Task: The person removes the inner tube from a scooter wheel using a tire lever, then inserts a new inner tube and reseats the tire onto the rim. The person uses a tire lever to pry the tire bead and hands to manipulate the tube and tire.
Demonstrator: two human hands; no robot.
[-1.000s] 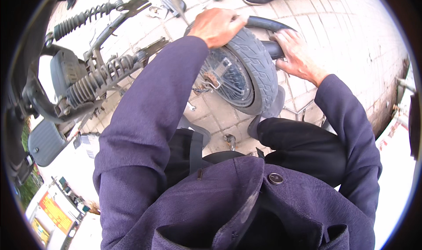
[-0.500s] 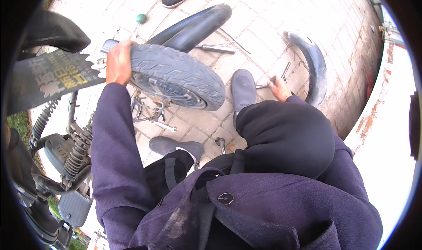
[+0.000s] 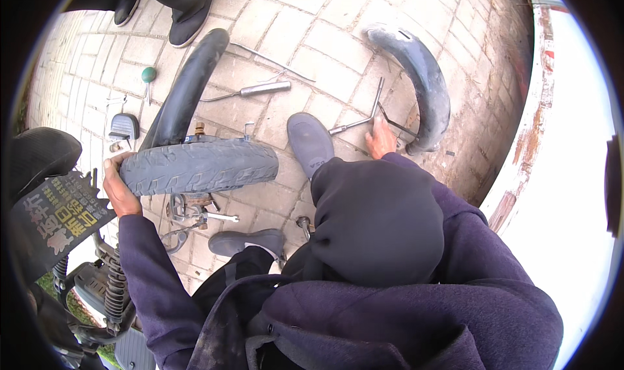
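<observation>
A small wheel with a grey treaded tyre (image 3: 201, 167) stands in front of me, its tread facing up. My left hand (image 3: 120, 186) is closed round its left end, thumb and fingers over the tyre. On the paving to the right lies a three-way socket wrench (image 3: 354, 125) with silver and dark legs. My right hand (image 3: 381, 139) is at its middle, fingers bent against the hub; their tips are partly hidden. Beyond the wheel lies a long, folded black rubber-like piece (image 3: 179, 106). A curved black mudguard-like piece (image 3: 422, 87) lies beside the wrench.
A silver-handled tool (image 3: 265, 88), a thin bent rod (image 3: 273, 61), a green ball-handled tool (image 3: 148, 75) and a black pedal-like block (image 3: 123, 126) lie beyond. An open-end wrench (image 3: 224, 217) lies near my shoe (image 3: 247, 242). Motorbike parts with a shock absorber (image 3: 115, 292) stand left; another person's shoe (image 3: 188, 28) is far off.
The wheel has turned more level and come nearer, with my left hand still on it. My right hand stays at the wrench, more of which now shows. The whole view has swung.
</observation>
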